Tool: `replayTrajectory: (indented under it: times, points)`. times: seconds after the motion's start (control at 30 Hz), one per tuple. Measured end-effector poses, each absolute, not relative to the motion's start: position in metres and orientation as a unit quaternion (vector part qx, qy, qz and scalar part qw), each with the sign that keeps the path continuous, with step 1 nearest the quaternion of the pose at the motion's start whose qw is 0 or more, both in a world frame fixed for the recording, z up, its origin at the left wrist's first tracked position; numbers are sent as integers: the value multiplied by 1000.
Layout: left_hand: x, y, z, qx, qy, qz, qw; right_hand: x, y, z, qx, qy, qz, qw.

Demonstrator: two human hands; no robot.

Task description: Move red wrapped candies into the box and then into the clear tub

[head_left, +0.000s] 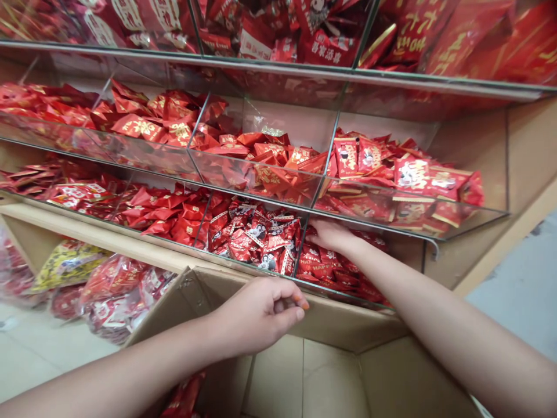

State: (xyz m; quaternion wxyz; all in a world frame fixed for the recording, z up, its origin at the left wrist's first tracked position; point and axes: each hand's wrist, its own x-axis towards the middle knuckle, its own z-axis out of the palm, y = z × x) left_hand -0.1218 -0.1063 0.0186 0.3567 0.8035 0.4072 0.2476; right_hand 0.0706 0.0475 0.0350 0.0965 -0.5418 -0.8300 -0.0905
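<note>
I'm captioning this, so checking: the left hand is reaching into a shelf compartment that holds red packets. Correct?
Wrong hand: the head view shows the right hand reaching in where those red packets lie; the left hand is by the cardboard box.

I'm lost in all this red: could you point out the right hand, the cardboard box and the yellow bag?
Right hand [329, 235], head view: back of the hand.
Cardboard box [348, 324], head view: its wall nearest the shelves.
Yellow bag [69, 265], head view: middle of its visible side.

Glossy, crinkled foil-like packets [324, 268], smooth transparent panel [256, 179], matt cardboard box [343, 319], smooth wooden rail [87, 230]
</note>
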Motion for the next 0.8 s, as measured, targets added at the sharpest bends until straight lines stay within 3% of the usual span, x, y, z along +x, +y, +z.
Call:
replayTrajectory:
  times: [0.53, 0.7, 0.8]
  points:
    - [-124, -108, 20, 833, 394, 235, 310, 84, 64, 35, -494, -865, -33, 76]
    - [-124, -108, 18, 853, 387, 222, 270, 102, 58, 41, -499, -854, 45, 143]
    - [-126, -108, 21, 865, 387, 214, 238, 104, 44, 47, -536, -828, 29, 166]
